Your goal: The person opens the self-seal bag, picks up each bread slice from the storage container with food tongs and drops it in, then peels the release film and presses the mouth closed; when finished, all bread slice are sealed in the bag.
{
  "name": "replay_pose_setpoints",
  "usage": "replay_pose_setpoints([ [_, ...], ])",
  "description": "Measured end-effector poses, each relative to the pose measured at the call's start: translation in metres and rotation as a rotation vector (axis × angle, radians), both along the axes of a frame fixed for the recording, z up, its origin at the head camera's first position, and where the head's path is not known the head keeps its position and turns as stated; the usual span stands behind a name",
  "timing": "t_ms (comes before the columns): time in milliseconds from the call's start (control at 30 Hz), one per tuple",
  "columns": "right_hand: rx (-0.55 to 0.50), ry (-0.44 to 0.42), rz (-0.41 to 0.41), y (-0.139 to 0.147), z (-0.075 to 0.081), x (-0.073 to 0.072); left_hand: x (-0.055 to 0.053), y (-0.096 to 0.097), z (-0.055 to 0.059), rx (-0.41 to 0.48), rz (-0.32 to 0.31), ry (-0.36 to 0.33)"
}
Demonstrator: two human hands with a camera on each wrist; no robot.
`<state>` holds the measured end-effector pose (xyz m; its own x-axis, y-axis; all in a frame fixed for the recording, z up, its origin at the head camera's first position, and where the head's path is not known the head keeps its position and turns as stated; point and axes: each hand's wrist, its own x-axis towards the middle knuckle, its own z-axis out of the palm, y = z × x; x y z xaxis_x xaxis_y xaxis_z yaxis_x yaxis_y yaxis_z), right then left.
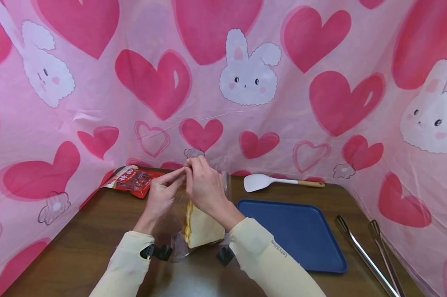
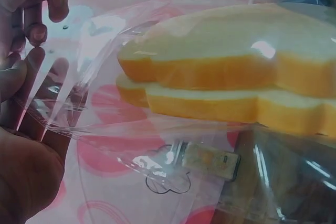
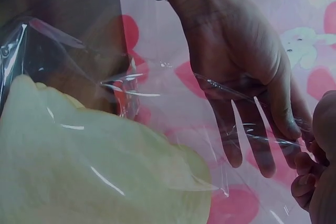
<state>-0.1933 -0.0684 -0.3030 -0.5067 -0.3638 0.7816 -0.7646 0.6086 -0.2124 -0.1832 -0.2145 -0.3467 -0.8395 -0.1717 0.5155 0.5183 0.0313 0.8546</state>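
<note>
A clear plastic bag (image 1: 178,247) with bread slices (image 1: 205,229) in it hangs upright in front of me. The slices, pale with an orange-yellow crust, lie face to face; two crust edges (image 2: 210,72) show in the left wrist view. At the bag's top, my left hand (image 1: 162,198) pinches the film between thumb and fingers, its other fingers fairly straight behind the film in the right wrist view. My right hand (image 1: 208,185) pinches the same top edge, fingertips meeting those of the left. Part of the bread is hidden behind the right hand and forearm.
A blue tray (image 1: 294,235) lies to the right. Behind it is a white spatula (image 1: 258,182) with a wooden handle end. Metal tongs (image 1: 367,259) lie at the far right. At the back left sits a red food packet (image 1: 136,181). Pink heart-patterned cloth (image 1: 223,111) walls the table.
</note>
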Motion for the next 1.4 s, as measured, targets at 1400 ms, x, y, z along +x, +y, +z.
replay_pose_setpoints([
  [1400,-0.446,-0.472,0.172,0.0023,0.0052,-0.0008,0.0047,-0.0070,-0.0025,0.020,-0.091,-0.070],
])
